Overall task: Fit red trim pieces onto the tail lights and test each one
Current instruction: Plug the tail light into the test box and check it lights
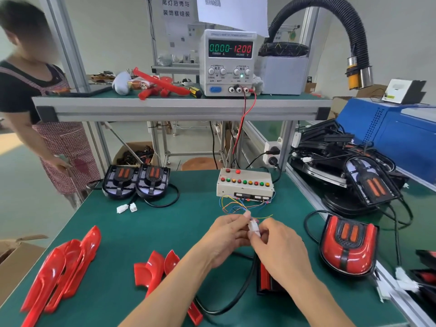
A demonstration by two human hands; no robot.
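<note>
White connector pinched between left hand and right hand.

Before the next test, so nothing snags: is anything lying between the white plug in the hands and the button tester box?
Nothing solid: only the box's own thin coloured wires cross the bare green mat between the white plastic plug, pinched by both hands, and the beige button box.

A person in a checked apron stands at the bench's left. A black hose arches over the upper shelf. A blue machine sits right; a cardboard box sits lower left.
</note>
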